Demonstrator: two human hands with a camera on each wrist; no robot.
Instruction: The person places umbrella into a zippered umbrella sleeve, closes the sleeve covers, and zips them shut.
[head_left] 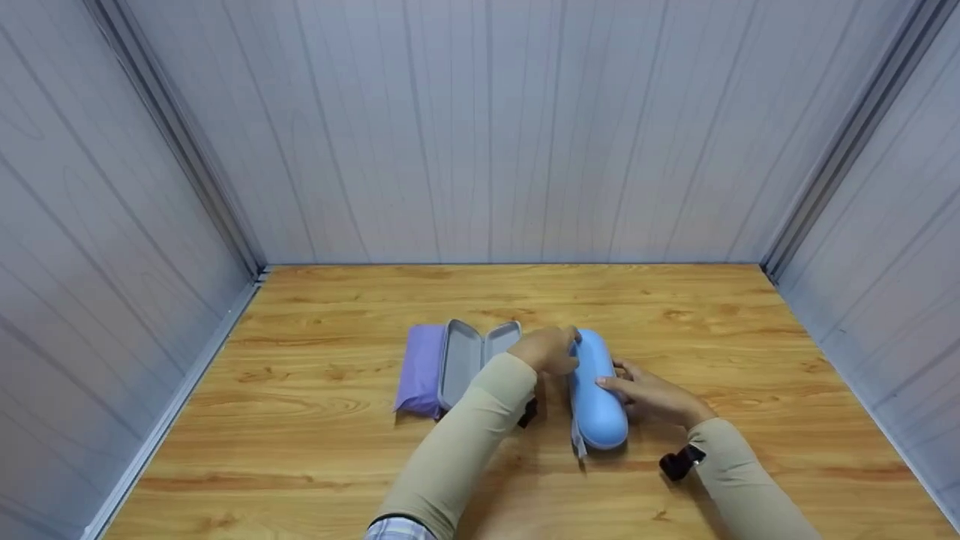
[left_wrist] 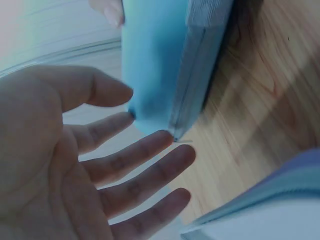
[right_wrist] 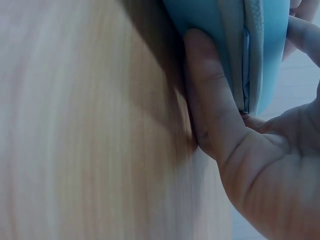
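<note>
A blue, rounded, elongated zip case [head_left: 600,409] lies on the table in the head view, with a small tag at its near end. My right hand [head_left: 660,395] grips its right side, thumb on top and fingers along the side. At the far left end of the case is my left hand [head_left: 546,349]. In the left wrist view its spread, slightly bent fingers [left_wrist: 145,175] are by the end of the case, close to the zip seam [left_wrist: 187,82]. The right wrist view shows a narrow dark gap along the case's edge.
Left of the blue case, an open case [head_left: 461,364] with grey lining stands partly behind my left forearm. Against it lies a purple packet [head_left: 422,367]. Pale panel walls [head_left: 487,135] enclose the wooden table [head_left: 315,420] at the back and sides.
</note>
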